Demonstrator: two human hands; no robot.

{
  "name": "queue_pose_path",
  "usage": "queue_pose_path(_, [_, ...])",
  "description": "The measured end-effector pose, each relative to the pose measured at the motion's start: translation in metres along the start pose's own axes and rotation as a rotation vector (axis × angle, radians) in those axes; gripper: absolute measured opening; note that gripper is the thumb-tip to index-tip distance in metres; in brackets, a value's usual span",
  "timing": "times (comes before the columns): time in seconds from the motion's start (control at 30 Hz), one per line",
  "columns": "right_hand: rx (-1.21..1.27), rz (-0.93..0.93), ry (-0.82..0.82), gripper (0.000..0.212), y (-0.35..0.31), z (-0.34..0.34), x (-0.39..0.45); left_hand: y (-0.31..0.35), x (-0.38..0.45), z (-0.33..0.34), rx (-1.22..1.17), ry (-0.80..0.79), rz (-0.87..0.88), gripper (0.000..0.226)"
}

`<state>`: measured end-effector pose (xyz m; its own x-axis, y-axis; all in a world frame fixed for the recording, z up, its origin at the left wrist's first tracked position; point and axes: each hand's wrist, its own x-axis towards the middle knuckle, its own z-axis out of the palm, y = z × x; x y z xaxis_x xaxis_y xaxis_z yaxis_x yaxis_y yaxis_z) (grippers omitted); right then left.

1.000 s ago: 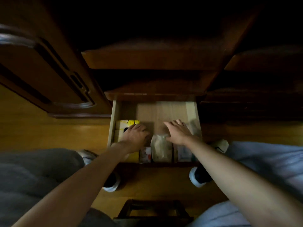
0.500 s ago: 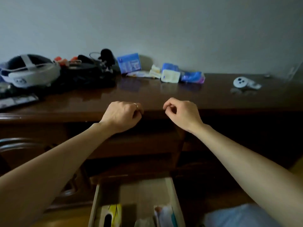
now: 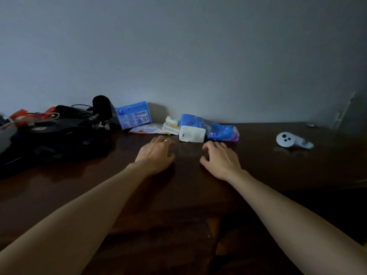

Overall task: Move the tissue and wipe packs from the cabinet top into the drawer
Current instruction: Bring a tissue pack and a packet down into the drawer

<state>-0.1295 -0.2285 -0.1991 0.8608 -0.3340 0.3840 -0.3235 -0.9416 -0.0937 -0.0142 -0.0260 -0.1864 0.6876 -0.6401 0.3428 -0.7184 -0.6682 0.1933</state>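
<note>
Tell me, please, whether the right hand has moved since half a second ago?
Yes. The right hand went forward from the cabinet top's front edge toward the white tissue pack by the wall.

Bare cabinet top (image 3: 198, 175) before the tissue packs (image 3: 198, 128); black gear pile (image 3: 51, 133) left, white controller (image 3: 288, 140) right.

Dark brown glossy cabinet top (image 3: 258, 165). Far centre: blue printed pack (image 3: 134, 115), white tissue pack (image 3: 191, 133) with blue wrapper, blue-and-purple pack (image 3: 223, 132). Right: white controller (image 3: 286, 139) with black dots. Left: black bag (image 3: 55, 132). Grey wall (image 3: 198, 56).
</note>
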Motion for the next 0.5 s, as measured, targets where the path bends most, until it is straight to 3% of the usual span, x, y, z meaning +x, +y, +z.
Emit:
queue_pose_path(0.13, [-0.144,0.201,-0.021,0.078,0.033,0.013,0.055,-0.004,0.043,0.034,-0.016,0.043,-0.033,0.054])
queue_pose_path(0.27, [-0.08,0.315,-0.287,0.06,0.055,0.03,0.097,-0.022,0.089,0.052,0.016,0.149,-0.077,0.063])
queue_pose_path(0.4, [-0.095,0.343,-0.242,0.055,0.059,0.04,0.106,-0.041,0.135,0.064,0.076,0.154,-0.088,0.081])
queue_pose_path(0.5, [-0.071,0.334,-0.217,0.056,0.062,0.045,0.107,-0.044,0.178,0.058,0.104,0.008,-0.057,0.086])
